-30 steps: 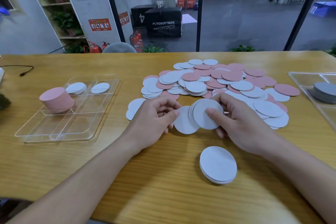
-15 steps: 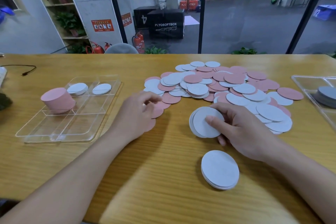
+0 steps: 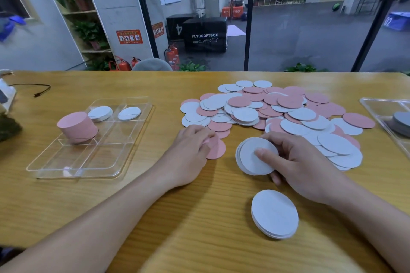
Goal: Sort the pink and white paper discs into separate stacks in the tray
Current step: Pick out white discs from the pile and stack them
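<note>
A loose heap of pink and white paper discs [image 3: 277,111] covers the table's middle right. My right hand [image 3: 297,164] holds a small fan of white discs [image 3: 250,159], thumb on top. My left hand [image 3: 190,150] lies at the heap's near left edge, its fingers curled on pink discs [image 3: 216,150]. A clear divided tray [image 3: 73,162] at the left holds a tall pink stack [image 3: 77,127] and two low white stacks [image 3: 99,113] in its far compartments. Another white stack [image 3: 275,214] lies on the table near me.
A second clear tray [image 3: 377,108] with grey discs [image 3: 402,123] stands at the right edge. A black cable [image 3: 37,92] trails at the far left. Behind the table runs a glass wall.
My left hand let go of the white disc by the right hand's fan, moved left to the heap's near edge and took hold of pink discs. The right hand kept its white discs.
</note>
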Motion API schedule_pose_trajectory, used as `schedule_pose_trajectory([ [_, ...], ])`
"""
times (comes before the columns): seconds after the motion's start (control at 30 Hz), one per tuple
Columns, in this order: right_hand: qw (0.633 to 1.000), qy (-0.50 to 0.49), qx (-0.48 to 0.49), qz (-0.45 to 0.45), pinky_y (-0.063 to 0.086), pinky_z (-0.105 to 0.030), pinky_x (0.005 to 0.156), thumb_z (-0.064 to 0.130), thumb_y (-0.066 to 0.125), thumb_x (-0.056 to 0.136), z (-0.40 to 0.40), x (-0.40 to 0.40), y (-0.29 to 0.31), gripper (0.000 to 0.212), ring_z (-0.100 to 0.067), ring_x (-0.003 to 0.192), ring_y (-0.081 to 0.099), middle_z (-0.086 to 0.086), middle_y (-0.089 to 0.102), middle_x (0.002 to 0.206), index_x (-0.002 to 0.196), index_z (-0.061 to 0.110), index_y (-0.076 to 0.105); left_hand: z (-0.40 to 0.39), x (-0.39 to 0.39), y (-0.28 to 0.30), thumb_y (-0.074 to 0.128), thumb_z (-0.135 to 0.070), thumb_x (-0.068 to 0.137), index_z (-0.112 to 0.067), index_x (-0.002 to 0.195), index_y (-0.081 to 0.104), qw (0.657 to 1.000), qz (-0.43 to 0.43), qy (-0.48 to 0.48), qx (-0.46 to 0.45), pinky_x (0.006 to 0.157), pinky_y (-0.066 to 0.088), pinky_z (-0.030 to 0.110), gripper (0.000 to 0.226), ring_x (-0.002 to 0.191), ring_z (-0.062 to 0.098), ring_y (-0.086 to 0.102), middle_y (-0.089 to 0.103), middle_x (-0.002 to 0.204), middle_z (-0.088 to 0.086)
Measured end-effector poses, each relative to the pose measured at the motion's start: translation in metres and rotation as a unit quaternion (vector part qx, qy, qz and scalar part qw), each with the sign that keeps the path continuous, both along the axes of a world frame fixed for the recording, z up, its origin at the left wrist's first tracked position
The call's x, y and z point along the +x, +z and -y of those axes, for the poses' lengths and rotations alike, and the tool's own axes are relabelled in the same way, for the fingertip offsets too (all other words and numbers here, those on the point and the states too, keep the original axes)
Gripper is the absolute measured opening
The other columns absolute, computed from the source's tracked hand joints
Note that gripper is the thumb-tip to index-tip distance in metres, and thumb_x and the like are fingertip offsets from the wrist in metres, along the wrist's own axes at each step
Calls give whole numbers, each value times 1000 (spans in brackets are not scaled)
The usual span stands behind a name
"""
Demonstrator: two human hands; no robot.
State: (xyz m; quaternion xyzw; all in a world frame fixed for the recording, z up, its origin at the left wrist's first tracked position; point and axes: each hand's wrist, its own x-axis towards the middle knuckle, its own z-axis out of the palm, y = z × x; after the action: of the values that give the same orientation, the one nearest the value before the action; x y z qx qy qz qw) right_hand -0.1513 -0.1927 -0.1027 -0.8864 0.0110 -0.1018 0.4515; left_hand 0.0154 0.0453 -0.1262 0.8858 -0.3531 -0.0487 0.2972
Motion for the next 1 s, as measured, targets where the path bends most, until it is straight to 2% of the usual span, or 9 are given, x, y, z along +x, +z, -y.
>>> schedule_pose_trajectory([
  [0.17,1000,-2,2,0,45,-32,64,46,59,111,-1,0,2,15,-13,56,55,-7,64,61,113,38,72,12,-9,2,41,-16,116,-35,154,56,998,-17,-60,-10,119,31,21,46,145,-2,37,46,152,-20],
  [0.23,1000,-4,1,-3,44,-28,62,46,59,111,-1,0,3,16,-12,55,54,-6,64,60,114,37,72,19,-3,8,45,-13,114,-35,148,63,995,-47,-42,-74,113,35,13,44,139,-7,47,54,149,-20],
  [0.3,1000,-6,0,-7,43,-27,61,47,59,111,-1,0,4,16,-12,55,54,-6,64,60,113,37,72,25,18,17,52,-14,111,-31,137,71,993,7,13,-113,103,34,6,36,134,-4,51,61,142,-17],
  [0.37,1000,-7,2,-11,44,-30,62,48,58,111,-1,0,5,17,-12,55,54,-6,64,60,113,37,72,29,46,20,57,-22,109,-28,135,70,989,78,79,-97,102,33,15,30,138,8,48,61,142,-11],
  [0.5,1000,-6,3,-16,45,-34,63,50,58,110,-1,0,5,20,-13,56,55,-7,64,61,114,36,72,33,85,2,62,-46,104,-29,141,62,992,52,117,-20,110,43,38,40,140,22,48,57,149,-7],
  [0.57,1000,-8,9,-17,44,-33,64,51,59,109,-1,0,5,21,-14,56,55,-7,63,62,115,36,73,34,88,-6,65,-52,101,-28,143,58,992,50,114,0,106,48,44,49,135,24,53,59,146,-4],
  [0.73,999,-12,4,-30,45,-37,66,56,59,106,-1,0,4,25,-13,58,54,-8,63,63,116,37,71,27,73,1,68,-39,104,-25,153,52,996,53,76,-6,106,44,34,54,140,18,51,59,149,-7],
  [0.9,999,-11,9,-33,43,-33,65,54,59,107,-1,1,6,23,-14,57,55,-6,62,62,117,37,70,-1,54,17,82,-45,93,-46,152,52,1000,-3,-28,0,110,48,29,67,130,-3,59,62,141,-29],
  [1.0,999,-13,5,-33,42,-30,62,52,59,108,1,2,6,21,-14,56,55,-6,62,61,116,37,70,-6,52,25,90,-44,88,-51,153,53,996,-35,-88,7,115,47,30,74,133,-3,59,65,138,-30],
])
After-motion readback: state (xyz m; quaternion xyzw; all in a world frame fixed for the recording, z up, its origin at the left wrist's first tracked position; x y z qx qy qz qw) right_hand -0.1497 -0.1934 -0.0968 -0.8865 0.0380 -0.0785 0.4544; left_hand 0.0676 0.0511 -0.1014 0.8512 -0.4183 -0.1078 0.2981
